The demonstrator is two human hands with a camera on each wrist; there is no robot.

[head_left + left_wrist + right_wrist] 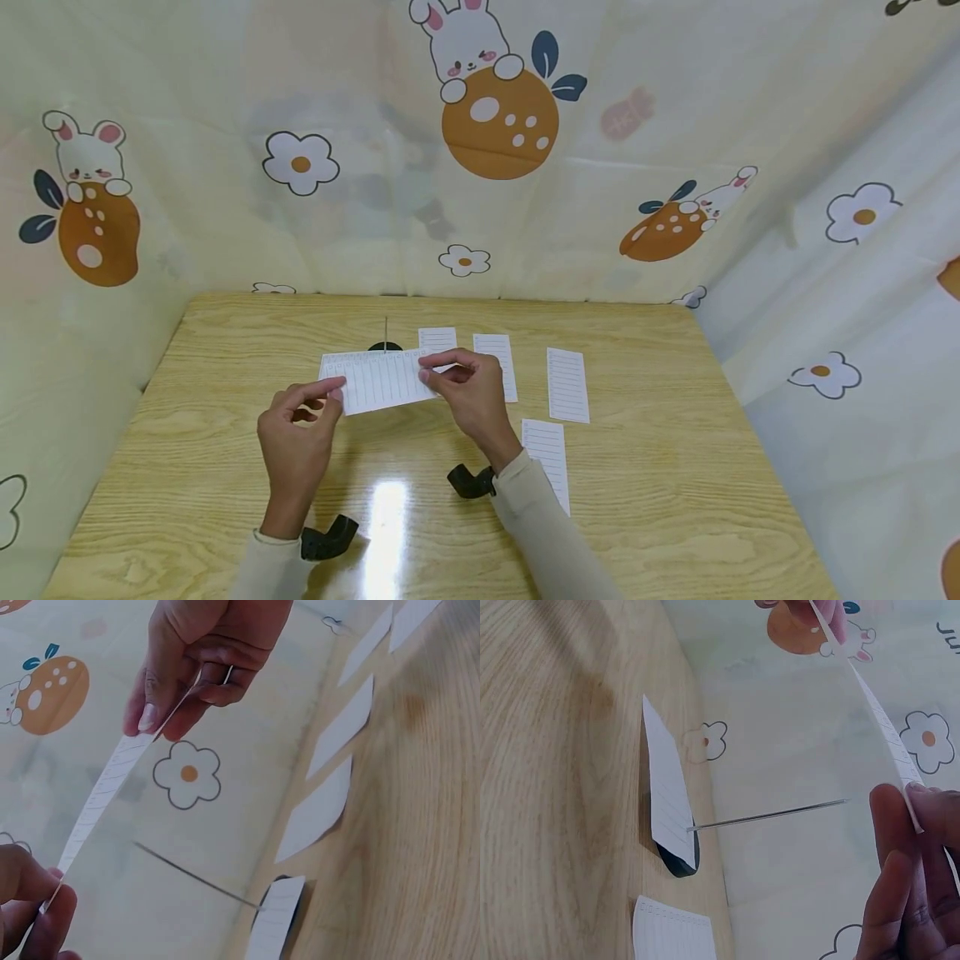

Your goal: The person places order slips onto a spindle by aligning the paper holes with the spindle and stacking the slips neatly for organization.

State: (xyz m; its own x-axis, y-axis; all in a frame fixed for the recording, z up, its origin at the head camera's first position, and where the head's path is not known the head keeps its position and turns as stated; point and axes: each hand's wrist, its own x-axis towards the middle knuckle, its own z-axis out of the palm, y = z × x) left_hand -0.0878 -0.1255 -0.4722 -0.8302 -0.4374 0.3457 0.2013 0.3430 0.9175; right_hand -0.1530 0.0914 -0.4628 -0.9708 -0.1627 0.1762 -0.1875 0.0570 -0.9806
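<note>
A lined white paper slip (382, 383) is stretched between both hands, held above the table. My left hand (296, 433) pinches its left end between thumb and fingers; my right hand (476, 396) pinches the right end. Behind the slip stands a paper spike with a thin upright metal rod (772, 814) and a dark round base (679, 864). Another lined slip (669, 787) lies pierced on that rod, down at the base. From the wrist views, the held slip is apart from the rod's tip.
Several lined slips lie on the wooden table (660, 467) to the right, among them one far right slip (567, 385) and a nearer slip (546, 450) partly behind my right forearm. A patterned curtain (360, 233) borders the table's back and sides.
</note>
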